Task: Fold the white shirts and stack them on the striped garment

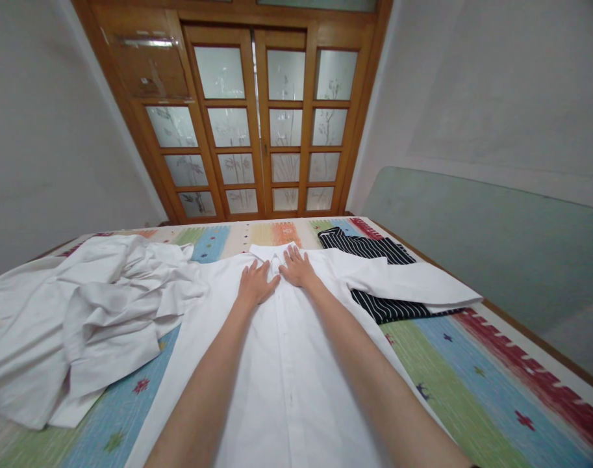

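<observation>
A white button-up shirt (271, 390) lies spread out front side up, its collar (260, 249) at the far end and its buttoned front running toward me. My left hand (257, 283) rests flat on the cloth just below the collar, left of the button line, fingers apart. On the other side, my right hand (297, 266) also lies flat, its fingertips touching the collar's right part. Neither hand grips the fabric. The shirt's right-hand sleeve (413, 283) stretches outward over a black-and-white striped garment (388, 311).
A rumpled heap of white clothes (96, 312) lies at the left, against the shirt's left side. Underneath is a bed with a colourful striped cover (464, 370). A pale green headboard-like panel (491, 240) borders the right. Wooden doors with glass panes (262, 123) stand beyond.
</observation>
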The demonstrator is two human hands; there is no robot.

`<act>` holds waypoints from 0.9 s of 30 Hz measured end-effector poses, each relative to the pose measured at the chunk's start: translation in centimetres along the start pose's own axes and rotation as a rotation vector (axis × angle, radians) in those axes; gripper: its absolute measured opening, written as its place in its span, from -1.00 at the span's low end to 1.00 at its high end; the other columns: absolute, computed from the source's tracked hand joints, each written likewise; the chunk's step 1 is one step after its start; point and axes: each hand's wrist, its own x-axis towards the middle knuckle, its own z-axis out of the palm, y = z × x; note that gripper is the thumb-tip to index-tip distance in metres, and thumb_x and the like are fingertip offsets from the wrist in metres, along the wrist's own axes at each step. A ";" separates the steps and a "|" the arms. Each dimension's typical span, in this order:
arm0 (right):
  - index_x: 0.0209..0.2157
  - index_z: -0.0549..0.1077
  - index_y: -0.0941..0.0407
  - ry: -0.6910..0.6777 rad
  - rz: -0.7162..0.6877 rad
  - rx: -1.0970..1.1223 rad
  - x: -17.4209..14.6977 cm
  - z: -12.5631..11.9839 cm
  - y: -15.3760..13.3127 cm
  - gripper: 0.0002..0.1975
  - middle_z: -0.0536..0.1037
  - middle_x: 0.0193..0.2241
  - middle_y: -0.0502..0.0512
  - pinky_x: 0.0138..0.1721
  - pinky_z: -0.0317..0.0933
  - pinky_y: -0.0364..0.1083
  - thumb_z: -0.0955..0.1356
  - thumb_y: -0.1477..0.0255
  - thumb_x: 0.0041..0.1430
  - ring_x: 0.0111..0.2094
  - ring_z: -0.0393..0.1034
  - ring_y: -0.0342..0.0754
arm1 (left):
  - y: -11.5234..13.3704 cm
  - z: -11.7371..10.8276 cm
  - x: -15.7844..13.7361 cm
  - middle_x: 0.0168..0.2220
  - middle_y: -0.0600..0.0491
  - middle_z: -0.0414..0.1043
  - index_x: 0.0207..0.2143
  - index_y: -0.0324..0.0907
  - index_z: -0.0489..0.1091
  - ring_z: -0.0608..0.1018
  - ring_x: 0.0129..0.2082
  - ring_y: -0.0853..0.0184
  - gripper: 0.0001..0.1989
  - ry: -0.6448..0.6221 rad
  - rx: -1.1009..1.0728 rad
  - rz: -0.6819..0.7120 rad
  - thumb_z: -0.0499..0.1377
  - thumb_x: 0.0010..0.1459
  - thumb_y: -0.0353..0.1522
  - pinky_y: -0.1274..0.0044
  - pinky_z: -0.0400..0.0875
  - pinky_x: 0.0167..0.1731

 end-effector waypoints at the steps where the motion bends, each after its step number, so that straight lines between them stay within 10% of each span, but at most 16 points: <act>1: 0.39 -0.09 0.30 0.000 -0.007 -0.004 0.0 -0.1 0.0 -0.30 -0.29 0.41 0.27 0.33 -0.39 0.20 0.00 0.18 0.36 0.42 -0.44 0.10 | 0.0 0.0 0.0 0.19 -0.18 0.36 0.24 -0.24 0.21 0.20 0.31 0.05 -0.40 0.007 -0.004 0.000 -0.03 0.28 -0.08 0.20 0.09 0.23; 27: 0.36 0.08 0.21 0.085 -0.099 -0.041 0.9 0.3 1.0 -0.37 -0.03 0.39 0.26 0.33 -0.28 0.21 0.04 0.19 0.39 0.40 -0.25 0.18 | -0.2 0.5 0.3 0.24 -0.17 0.28 0.19 -0.19 0.20 0.25 0.28 0.09 -0.50 0.022 -0.023 0.040 -0.03 0.29 -0.14 0.22 0.06 0.25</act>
